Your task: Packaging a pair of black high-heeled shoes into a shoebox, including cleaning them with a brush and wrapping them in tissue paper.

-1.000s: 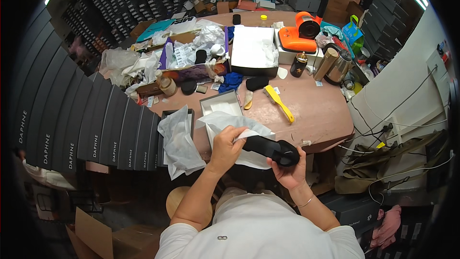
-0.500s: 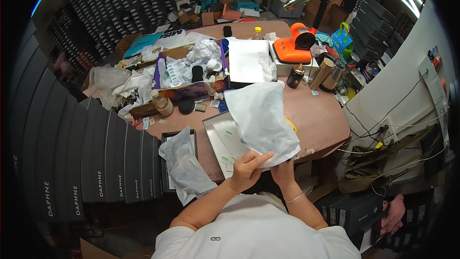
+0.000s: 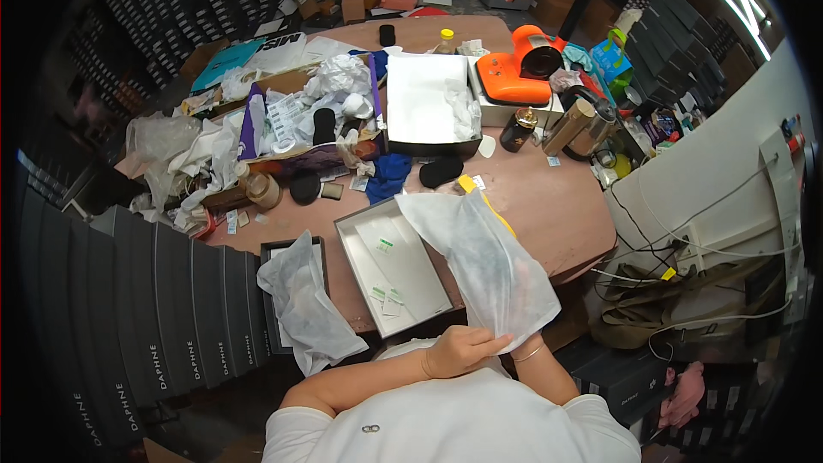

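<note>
A translucent white bag (image 3: 467, 236) lies slantwise in front of me, its opening toward my body. My left hand (image 3: 465, 350) is closed on the rim of that opening. My right hand (image 3: 525, 345) has gone into the bag up to the wrist; its fingers show only as a faint reddish shape through the material. What they hold, if anything, is hidden. To the left is an open shoebox (image 3: 403, 267) with a white inside and small green-and-white packets on its bottom. Left of it, a second white bag (image 3: 304, 304) with something inside rests over a dark box (image 3: 272, 326).
Dark shoeboxes (image 3: 163, 300) stand in a row at the left. Beyond lie a carton of crumpled paper (image 3: 343, 81), a white-lined box (image 3: 429, 103), an orange dryer on a stand (image 3: 514, 77), a small dark jar (image 3: 519, 130) and a yellow strip (image 3: 497, 213).
The bag has come down toward me and is stretched longer. My right hand has pushed deeper into it, while my left hand has drawn the rim closer to my body.
</note>
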Demonstrator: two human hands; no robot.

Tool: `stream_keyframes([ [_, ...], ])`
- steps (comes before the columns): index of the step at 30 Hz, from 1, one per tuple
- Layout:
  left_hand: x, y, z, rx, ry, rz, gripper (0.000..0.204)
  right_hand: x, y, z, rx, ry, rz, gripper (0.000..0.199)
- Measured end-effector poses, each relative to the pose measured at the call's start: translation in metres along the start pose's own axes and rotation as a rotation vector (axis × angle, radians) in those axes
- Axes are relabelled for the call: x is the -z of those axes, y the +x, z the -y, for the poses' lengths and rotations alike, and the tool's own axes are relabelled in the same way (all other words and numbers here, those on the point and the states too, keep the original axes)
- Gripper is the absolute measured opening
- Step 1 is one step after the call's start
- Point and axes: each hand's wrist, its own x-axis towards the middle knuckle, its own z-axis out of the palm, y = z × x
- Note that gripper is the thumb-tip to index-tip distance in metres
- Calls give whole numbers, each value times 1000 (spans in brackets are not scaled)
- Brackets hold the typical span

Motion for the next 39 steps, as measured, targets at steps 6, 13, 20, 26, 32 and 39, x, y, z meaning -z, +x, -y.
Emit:
stream_keyframes([
  [6,5,-15,41,290,122,108,33,62,53,-85,-92,-400,88,42],
  [13,79,-171,-15,1120,827,-480,73,6,60,-30,41,-1367,1143,56],
  [20,77,-302,-9,1411,730,-910,33,-187,15,-100,629,-1181,1277,76],
  [26,137,-248,-26,1110,659,-1211,19,-229,27,-136,98,-655,1146,32],
  [32,128,-284,-50,1102,-625,-1595,66,-299,76,-39,-46,-432,1178,28],
  [39,63,-253,4,649,-1526,-1670,67,-252,2,-5,-33,-291,1377,26],
])
